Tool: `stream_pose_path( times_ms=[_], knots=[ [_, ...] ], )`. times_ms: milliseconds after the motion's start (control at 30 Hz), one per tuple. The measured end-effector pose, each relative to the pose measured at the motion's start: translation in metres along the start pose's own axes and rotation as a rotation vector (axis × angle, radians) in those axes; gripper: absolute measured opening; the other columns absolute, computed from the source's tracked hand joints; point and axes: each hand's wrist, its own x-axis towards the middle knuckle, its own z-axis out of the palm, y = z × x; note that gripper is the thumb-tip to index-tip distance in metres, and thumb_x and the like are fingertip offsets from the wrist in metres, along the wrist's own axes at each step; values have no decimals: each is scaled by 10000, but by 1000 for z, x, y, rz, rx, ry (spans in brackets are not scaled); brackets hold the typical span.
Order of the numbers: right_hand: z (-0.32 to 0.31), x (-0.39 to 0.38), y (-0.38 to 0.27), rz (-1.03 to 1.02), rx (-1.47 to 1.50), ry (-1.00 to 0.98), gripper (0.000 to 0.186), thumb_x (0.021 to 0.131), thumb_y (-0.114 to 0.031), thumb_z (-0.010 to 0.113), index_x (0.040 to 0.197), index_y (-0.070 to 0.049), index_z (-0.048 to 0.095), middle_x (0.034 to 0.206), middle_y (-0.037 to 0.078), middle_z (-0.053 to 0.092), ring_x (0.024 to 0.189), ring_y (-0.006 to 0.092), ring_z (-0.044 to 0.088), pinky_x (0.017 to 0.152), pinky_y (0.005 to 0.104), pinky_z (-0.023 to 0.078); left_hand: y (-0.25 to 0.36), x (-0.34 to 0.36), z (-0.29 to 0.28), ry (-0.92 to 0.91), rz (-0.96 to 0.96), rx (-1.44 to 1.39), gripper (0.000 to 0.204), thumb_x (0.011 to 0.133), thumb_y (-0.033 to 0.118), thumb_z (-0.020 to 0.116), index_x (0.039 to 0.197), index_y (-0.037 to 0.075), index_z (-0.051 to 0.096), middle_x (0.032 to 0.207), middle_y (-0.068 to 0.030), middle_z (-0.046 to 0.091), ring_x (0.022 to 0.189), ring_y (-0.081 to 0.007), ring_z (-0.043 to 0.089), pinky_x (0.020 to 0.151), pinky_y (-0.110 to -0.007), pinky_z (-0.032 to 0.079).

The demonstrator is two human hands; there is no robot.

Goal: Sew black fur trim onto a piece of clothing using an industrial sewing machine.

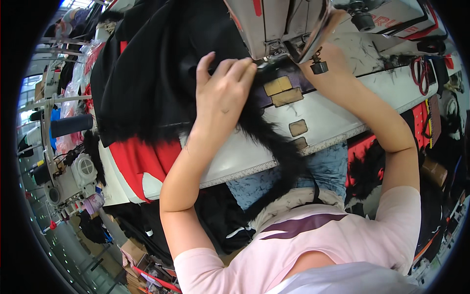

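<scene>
My left hand [223,88] is bent over black fabric [142,68] just left of the sewing machine's needle area [274,56], fingers curled onto the cloth and its fur edge. A black fur trim [269,142] hangs from under that hand across the white table edge toward my lap. My right hand [323,66] reaches under the machine head [259,24] from the right; its fingers are hidden behind the machine. Red fabric [137,161] lies beneath the black cloth, left of my left arm.
The white table [225,166] has a measuring tape along its front and worn patches [276,85] near the needle plate. Red-handled scissors [420,76] lie at the right. Another machine with a motor [84,169] stands at the left. Black fabric [132,220] hangs below the table.
</scene>
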Motion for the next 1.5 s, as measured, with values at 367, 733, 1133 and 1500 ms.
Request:
stream_pose_path(
  times_ms=[367, 733, 1133, 1500],
  knots=[
    [5, -10, 21, -579, -416, 280, 303, 725, -40, 656, 1021, -96, 693, 1026, 78, 624, 1007, 309, 577, 804, 454, 495, 17, 5, 1, 1, 79, -16, 305, 858, 107, 602, 1147, 64, 688, 1190, -2, 640, 1108, -124, 586, 1087, -377, 330],
    [23, -14, 28, -675, -515, 92, 326, 823, -125, 655, 1141, -58, 634, 1365, 116, 548, 1170, 258, 568, 850, 408, 519, 20, -2, -4, -13, 9, -3, 305, 832, 85, 609, 1124, 54, 689, 1161, -11, 647, 1084, -139, 613, 1095, -386, 317],
    [17, -12, 21, -620, -304, 260, 411, 813, -87, 678, 1222, -118, 648, 1114, 110, 657, 850, 297, 633, 613, 388, 468, 28, -4, -12, 53, -80, 96, 305, 800, 104, 629, 1104, 95, 651, 1052, -3, 607, 976, -168, 598, 995, -404, 346],
    [13, -14, 21, -586, -221, 242, 405, 837, -100, 665, 1241, -121, 637, 895, 116, 647, 781, 320, 616, 651, 432, 494, 48, -55, -35, -119, -321, -195, 382, 780, -66, 609, 1157, -32, 554, 1051, -181, 570, 851, -327, 604, 740, -385, 512]
  ],
)
